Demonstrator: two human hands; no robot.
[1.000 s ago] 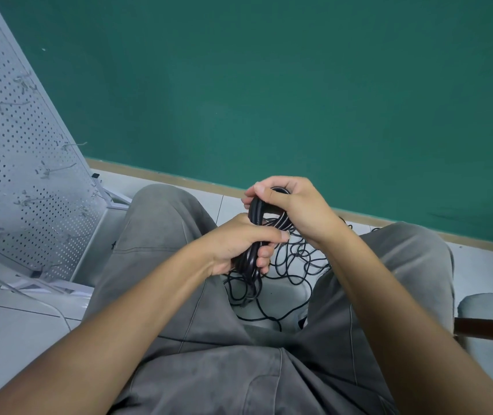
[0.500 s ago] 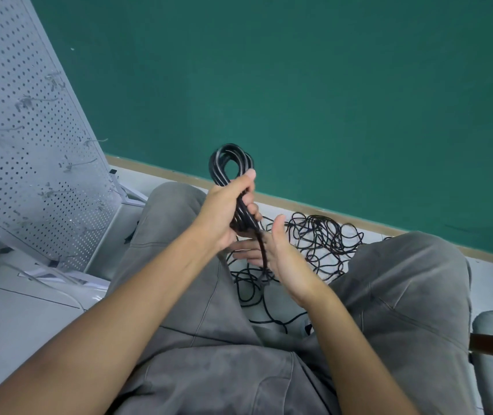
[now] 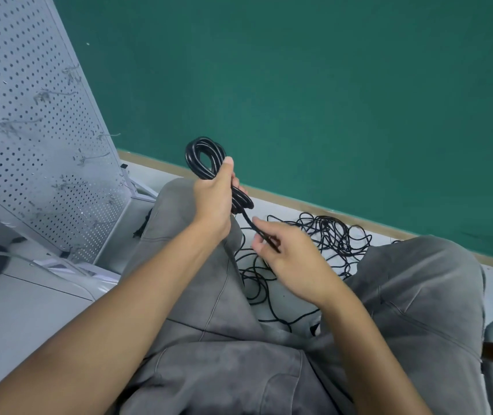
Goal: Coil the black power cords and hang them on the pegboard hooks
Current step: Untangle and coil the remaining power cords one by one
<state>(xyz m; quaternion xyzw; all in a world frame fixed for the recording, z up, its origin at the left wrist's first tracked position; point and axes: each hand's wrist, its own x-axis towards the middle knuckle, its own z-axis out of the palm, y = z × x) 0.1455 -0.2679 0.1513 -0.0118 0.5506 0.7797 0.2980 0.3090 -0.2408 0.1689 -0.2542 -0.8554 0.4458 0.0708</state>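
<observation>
- The pegboard [image 3: 29, 130] is seen at the left, tilted, with bare wire hooks [image 3: 101, 157] projecting from it; it is cut off by the left and top edges of the view, so its full extent cannot be told.
- A loose tangle of black cord [image 3: 329, 235] is left on the floor between the knees, near the green wall [image 3: 329, 85]. How many cords are in it cannot be counted, and part of it is hidden behind the right hand and the legs.
- 1 coiled cord [image 3: 205, 157] is held up by the left hand [image 3: 214, 202], whose fingers are curled around the middle of the bundle; loops stand out above and below the fist.
- The tail [image 3: 251, 224] of that cord is pinched by the right hand [image 3: 287, 259] in loosely curled fingers. Its plug end is hidden, if 1 is there.
- It is judged that the coil could spring apart if the left grip is eased before the tail is wrapped or tucked.
- It is judged that the tail could drag floor cord up if the 2 are snagged; this cannot be told here.
- A thick bundle may slip off a thin hook if only 1 loop is caught.
</observation>
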